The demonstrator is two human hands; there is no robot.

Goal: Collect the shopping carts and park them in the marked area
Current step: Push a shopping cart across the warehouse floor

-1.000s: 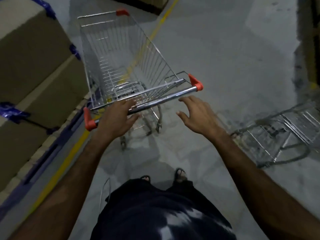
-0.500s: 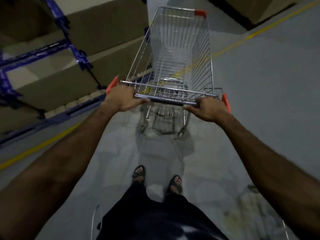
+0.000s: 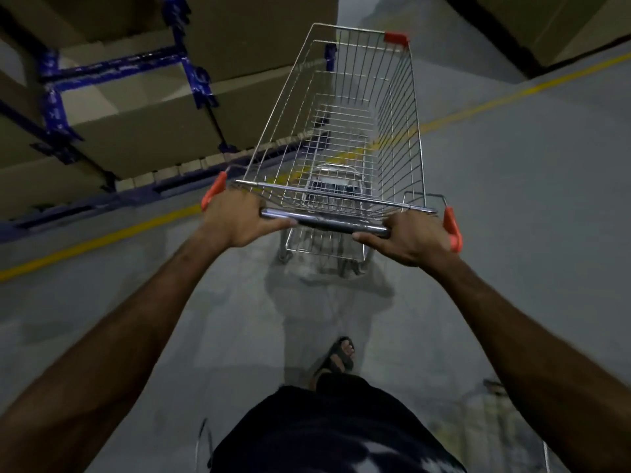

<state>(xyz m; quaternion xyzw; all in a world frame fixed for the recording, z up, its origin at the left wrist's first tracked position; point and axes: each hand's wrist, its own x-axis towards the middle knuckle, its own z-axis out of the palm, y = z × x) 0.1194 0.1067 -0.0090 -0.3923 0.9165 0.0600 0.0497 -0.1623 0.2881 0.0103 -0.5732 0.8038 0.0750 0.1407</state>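
Note:
An empty wire shopping cart [image 3: 345,131] with orange corner caps stands straight in front of me on the grey floor. My left hand [image 3: 235,216] grips the left end of its chrome handle bar [image 3: 327,224]. My right hand [image 3: 413,238] grips the right end of the same bar, beside the orange end cap. A yellow floor line [image 3: 102,242] runs diagonally from the left, passes under the cart and continues to the upper right.
A blue rack [image 3: 191,73] stacked with large cardboard boxes [image 3: 143,117] fills the left side behind the yellow line. More boxes [image 3: 546,25] stand at the top right. A blurred bit of another cart [image 3: 505,425] shows at bottom right. Open grey floor [image 3: 529,199] lies to the right.
My right hand has closed on the handle bar, joining the left. The cart has swung round to point straight ahead, and the other cart on the right has slipped behind me.

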